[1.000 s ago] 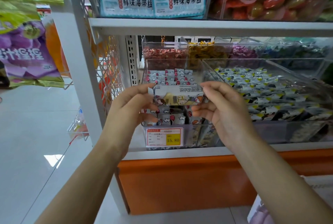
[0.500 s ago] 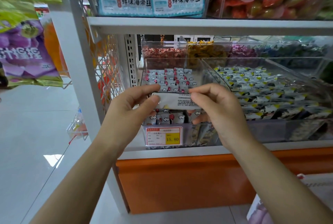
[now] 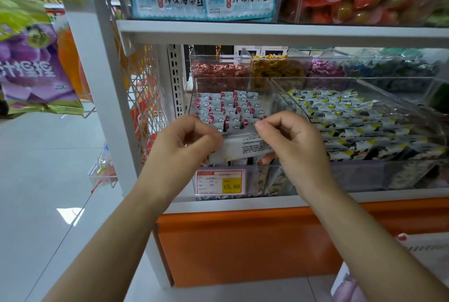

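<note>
A: Left hand (image 3: pixel 184 141) status?
B: Fingers curled; thumb and fingers pinch the 9 o'clock end of the snack packet (image 3: pixel 245 147).
A: Right hand (image 3: pixel 291 141)?
B: Curled likewise; it pinches the 3 o'clock end.
A: Packet location?
B: Between both hands, roughly level, fine-print side up, over the front of the clear bin (image 3: pixel 262 181), at 12 o'clock from the price tag (image 3: pixel 220 181).

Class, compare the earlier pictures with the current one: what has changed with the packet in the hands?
The packet has been flipped: its cartoon front faced the camera, and now its white printed back shows. The left hand and right hand keep pinching its ends. The clear bin and price tag are unchanged.
</note>
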Motion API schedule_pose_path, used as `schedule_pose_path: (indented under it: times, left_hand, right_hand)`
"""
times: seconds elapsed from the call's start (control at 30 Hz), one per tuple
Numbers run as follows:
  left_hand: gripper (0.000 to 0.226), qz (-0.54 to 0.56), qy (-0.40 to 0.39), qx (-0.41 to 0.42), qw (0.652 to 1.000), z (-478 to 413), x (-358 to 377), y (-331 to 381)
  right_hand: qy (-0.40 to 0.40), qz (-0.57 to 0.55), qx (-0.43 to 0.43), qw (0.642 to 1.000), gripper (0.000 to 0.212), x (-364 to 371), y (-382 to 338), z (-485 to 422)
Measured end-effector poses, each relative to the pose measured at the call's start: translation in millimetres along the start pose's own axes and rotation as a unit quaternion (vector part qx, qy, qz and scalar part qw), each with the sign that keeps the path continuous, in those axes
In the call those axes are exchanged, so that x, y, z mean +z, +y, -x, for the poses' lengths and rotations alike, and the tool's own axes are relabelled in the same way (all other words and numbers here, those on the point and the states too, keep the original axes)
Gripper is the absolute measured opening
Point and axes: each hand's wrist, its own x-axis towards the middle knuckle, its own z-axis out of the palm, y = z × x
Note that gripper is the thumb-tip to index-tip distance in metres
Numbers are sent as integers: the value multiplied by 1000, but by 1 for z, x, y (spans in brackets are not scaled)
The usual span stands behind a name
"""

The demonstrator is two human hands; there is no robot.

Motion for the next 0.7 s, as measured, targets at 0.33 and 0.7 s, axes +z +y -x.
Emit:
schedule_pose_path:
  times: [0.33,0.7]
  left_hand:
    - [14,-53,4,-4,999,-2,-8,2]
    - [15,-67,-9,12,998,-2,-2,0]
  right_hand:
    - [-42,-19,62,997,16,-6,0,-4]
    - [-135,-43,140,980,17,-26,-2,-12]
